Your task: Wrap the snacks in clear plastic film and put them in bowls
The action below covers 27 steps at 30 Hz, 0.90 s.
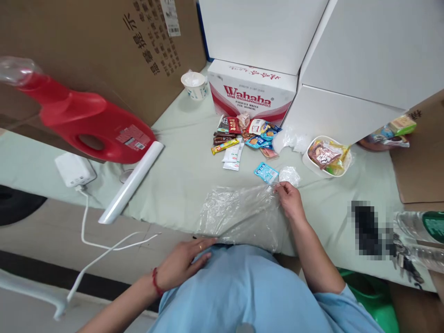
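A clear plastic bag (243, 215), wrinkled and lying flat, spreads over the front edge of the table. My right hand (290, 199) pinches its far right corner. At the near left edge of the bag rests my left hand (189, 259), fingers stretched out and close together, a red cord round the wrist. Just beyond my right fingers lie a blue packet (266, 172) and a crumpled clear wrapper (290, 176). Farther back is a pile of small snack packets (258, 134), with two white sachets (232, 155) in front.
A white tub (343, 171) of snacks stands right. Behind are a Wahaha carton (253, 92) and a paper cup (194, 85). Left are a red detergent bottle (114, 132), a white roll (132, 182) and a corded power bank (74, 171). Keys (404, 261) and bottles (425, 226) lie far right.
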Motion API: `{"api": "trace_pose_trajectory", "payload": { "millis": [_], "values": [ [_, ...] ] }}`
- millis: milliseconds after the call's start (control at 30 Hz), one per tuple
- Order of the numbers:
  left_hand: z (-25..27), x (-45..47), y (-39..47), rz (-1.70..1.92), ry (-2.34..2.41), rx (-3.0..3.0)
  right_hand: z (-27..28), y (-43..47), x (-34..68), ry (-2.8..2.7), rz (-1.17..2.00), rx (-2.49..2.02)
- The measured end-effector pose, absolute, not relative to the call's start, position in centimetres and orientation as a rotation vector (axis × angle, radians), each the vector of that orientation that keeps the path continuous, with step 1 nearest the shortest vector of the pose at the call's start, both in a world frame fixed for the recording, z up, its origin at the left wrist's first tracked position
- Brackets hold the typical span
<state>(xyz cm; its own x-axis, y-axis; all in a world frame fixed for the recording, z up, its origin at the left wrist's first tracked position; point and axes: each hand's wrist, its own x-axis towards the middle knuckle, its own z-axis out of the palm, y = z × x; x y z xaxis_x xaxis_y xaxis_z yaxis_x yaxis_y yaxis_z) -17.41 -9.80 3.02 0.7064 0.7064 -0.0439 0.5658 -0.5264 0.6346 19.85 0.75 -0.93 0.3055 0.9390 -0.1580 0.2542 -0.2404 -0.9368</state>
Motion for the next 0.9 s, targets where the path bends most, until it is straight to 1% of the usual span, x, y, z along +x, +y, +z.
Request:
{"api": "trace_pose_trajectory", "payload": {
  "millis": [133, 200, 233, 300, 400, 500, 600, 733, 833, 900],
  "values": [
    [7.0, -17.6, -8.5, 0.440, 1.231, 2.110, 1.3, -0.1, 19.9, -1.339, 0.459, -1.741],
    [8.0, -16.3, -7.5, 0.465, 1.316, 2.179, 3.0, -1.2, 19.2, -1.485, 0.325, -1.636],
    [8.0, -15.3, -7.1, 0.452, 1.303, 2.245, 3.7, -1.9, 18.8, -1.589, 0.317, -1.557],
    [7.0, -12.8, -6.3, 0.398, 1.147, 2.390, 4.5, -3.5, 17.6, -1.859, 0.386, -1.379],
    [3.5, -9.0, -4.9, 0.349, 1.000, 2.512, 3.8, -5.9, 16.1, -2.253, 0.515, -1.171],
    [-0.1, -7.0, -1.9, 0.377, 1.155, 2.531, 1.7, -8.2, 15.9, -2.441, 0.612, -1.119],
    [-1.9, -6.9, 2.5, 0.430, 1.409, 2.453, 0.1, -10.2, 16.8, -2.419, 0.743, -1.150],
    [-1.3, -8.0, 6.9, 0.544, 1.558, 2.369, -0.2, -11.5, 18.0, -2.276, 0.908, -1.128],
    [-0.5, -8.9, 6.6, 0.542, 1.609, 2.427, 1.1, -11.2, 18.9, -2.163, 1.043, -1.097],
    [-0.4, -9.5, 5.1, 0.508, 1.590, 2.486, 2.4, -10.2, 19.9, -2.066, 1.102, -1.154]
  ]
}}
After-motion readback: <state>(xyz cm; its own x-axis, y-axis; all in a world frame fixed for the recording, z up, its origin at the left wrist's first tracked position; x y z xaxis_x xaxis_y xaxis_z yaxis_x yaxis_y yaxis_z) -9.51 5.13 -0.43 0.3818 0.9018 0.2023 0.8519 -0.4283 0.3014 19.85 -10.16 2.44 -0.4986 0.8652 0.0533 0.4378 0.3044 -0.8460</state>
